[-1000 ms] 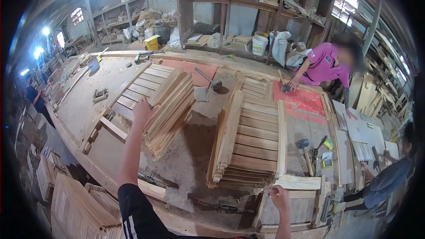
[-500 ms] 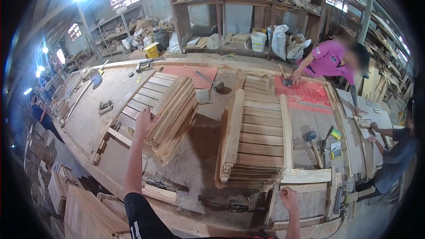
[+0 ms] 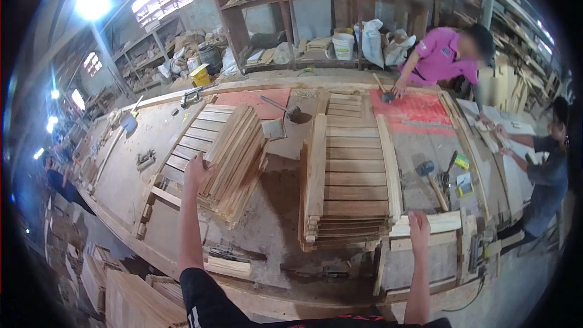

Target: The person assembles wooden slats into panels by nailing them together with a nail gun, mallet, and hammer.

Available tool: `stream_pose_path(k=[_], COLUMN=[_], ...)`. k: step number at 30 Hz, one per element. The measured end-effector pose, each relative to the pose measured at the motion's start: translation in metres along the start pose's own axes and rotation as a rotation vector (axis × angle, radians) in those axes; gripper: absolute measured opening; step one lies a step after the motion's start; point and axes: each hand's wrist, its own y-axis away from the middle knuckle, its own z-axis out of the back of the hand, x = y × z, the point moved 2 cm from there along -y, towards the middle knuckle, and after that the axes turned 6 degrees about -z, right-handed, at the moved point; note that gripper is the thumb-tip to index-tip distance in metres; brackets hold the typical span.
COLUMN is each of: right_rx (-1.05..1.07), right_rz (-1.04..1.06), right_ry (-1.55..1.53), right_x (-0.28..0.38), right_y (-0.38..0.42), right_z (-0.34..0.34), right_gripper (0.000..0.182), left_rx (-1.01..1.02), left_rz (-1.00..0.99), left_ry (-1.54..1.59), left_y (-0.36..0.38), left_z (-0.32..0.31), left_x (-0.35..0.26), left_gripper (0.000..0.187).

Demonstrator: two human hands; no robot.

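Observation:
My left hand (image 3: 198, 173) is at the left stack of slatted wooden panels (image 3: 234, 152), its fingers curled over the rail of the top panel. That stack leans, with its many rail edges facing right. In front of me, a second stack of slatted panels (image 3: 355, 173) lies with its slats facing up. To the right of this stack, my right hand (image 3: 419, 231) is raised with its fingers closed, over pale wooden strips (image 3: 446, 223) from this viewpoint. Whatever those fingers may hold is hidden, and contact with the strips cannot be told.
A mallet (image 3: 425, 170) lies to the right, another mallet (image 3: 291, 111) at the back. Clamps (image 3: 234, 254) sit near the front edge. A person in pink (image 3: 446, 54) works by a red sheet (image 3: 416, 109); another person (image 3: 546, 170) stands far right. More panels (image 3: 136, 294) stand lower left.
My right hand has risen and moved forward toward the pale strips. My left hand stays at the left stack. The whole view has shifted slightly.

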Motion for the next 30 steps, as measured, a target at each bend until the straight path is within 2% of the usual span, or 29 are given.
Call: stream_pose_path(k=[2,4,5,6,8,11,12,13,14,15,16,17,19,20,22,24,26,27,28,29,30], right_rx=[0.038,0.118,0.137,0.151,0.205,0.181,0.165,0.143,0.118,0.092,0.103,0.066,-0.005,0.073,0.052,0.057,0.117,0.278,0.436,0.594,0.773], right_rz=[0.106,-0.025,-0.006,0.016,-0.027,-0.03,-0.029,-0.016,-0.002,0.012,-0.023,0.031,0.133,-0.004,-0.013,0.027,-0.116,-0.218,-0.327,-0.155,0.013], right_ry=[-0.025,0.038,0.31,0.588,0.538,0.588,0.622,0.591,0.557,0.525,0.421,0.403,0.383,0.254,0.148,-0.183,0.002,-0.001,-0.015,0.157,0.32], right_x=[-0.01,0.035,0.047,0.051,0.055,0.056,0.054,0.058,0.066,0.071,0.069,0.074,0.096,0.106,0.072,0.026,-0.04,-0.04,-0.04,-0.064,-0.099], right_y=[-0.033,-0.036,-0.042,-0.048,-0.052,-0.06,-0.057,-0.053,-0.051,-0.049,-0.048,-0.04,-0.009,0.013,0.051,0.101,0.142,0.149,0.153,0.153,0.155], right_z=[-0.028,-0.05,-0.058,-0.063,-0.06,-0.056,-0.055,-0.053,-0.048,-0.043,-0.042,-0.039,-0.024,-0.009,0.011,0.025,0.038,0.058,0.08,0.094,0.104], right_gripper=[0.036,0.051,0.059,0.067,0.073,0.074,0.073,0.071,0.07,0.068,0.063,0.061,0.059,0.056,0.056,0.055,0.057,0.055,0.052,0.05,0.048], left_rx=[0.034,0.011,0.0,-0.145,-0.439,-0.553,-0.46,-0.444,-0.344,-0.232,-0.019,0.188,0.407,0.276,-0.027,-0.159,-0.265,-0.305,-0.445,-0.58,-0.536], left_rz=[0.043,0.026,0.02,0.007,-0.011,0.117,0.224,0.259,0.443,0.405,0.51,0.694,0.759,0.936,1.315,1.273,1.211,1.142,1.117,1.114,1.086], left_ry=[-0.003,-0.072,-0.1,-0.169,-0.294,0.35,0.434,0.682,1.191,1.339,1.373,1.515,2.16,2.28,2.472,2.303,2.215,2.223,2.151,2.048,1.906], left_y=[-0.001,0.007,0.012,0.018,0.033,0.092,0.123,0.164,0.202,0.238,0.265,0.288,0.307,0.303,0.288,0.292,0.315,0.321,0.333,0.357,0.371], left_z=[-0.005,0.01,0.016,0.017,0.012,-0.005,-0.012,-0.014,-0.037,-0.06,-0.057,-0.073,-0.079,-0.082,-0.097,-0.114,-0.103,-0.087,-0.118,-0.143,-0.128], left_x=[0.007,-0.009,-0.021,-0.033,-0.064,-0.124,-0.153,-0.201,-0.239,-0.274,-0.325,-0.364,-0.426,-0.44,-0.47,-0.479,-0.502,-0.517,-0.508,-0.494,-0.496], left_gripper=[0.061,0.058,0.056,0.053,0.046,0.035,0.026,0.025,0.023,0.022,0.021,0.038,0.063,0.068,0.079,0.081,0.084,0.085,0.081,0.078,0.075])
